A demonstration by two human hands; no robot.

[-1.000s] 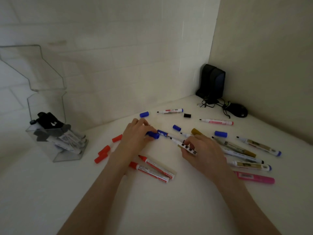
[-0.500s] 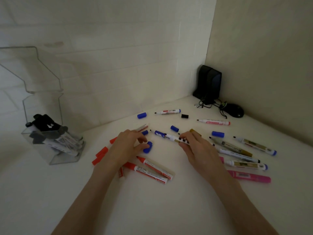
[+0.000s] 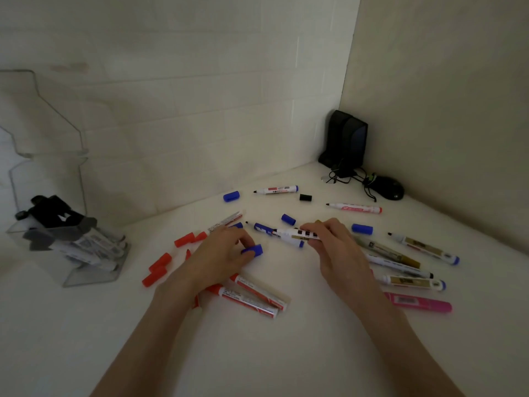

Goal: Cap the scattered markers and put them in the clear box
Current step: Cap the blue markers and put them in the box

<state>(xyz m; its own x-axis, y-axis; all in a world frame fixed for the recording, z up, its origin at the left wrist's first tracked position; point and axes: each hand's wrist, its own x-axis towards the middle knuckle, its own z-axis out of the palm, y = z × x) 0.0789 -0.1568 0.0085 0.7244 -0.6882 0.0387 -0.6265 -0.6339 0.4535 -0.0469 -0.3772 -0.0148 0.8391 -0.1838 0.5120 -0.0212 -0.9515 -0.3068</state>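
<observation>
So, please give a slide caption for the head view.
Left hand pinches a blue cap; right hand holds an uncapped marker.

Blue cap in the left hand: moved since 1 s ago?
Yes. The blue cap, pinched by the left hand, has come toward the person, closer to the two red markers lying in front of them.

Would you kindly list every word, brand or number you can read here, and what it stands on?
No text is legible.
White marker in the right hand: dark squares and print, too blurred.
Red markers by the left hand: labels too small.
Pink marker: barcode-like patch, unreadable.
Markers in the clear box: blurred.
</observation>
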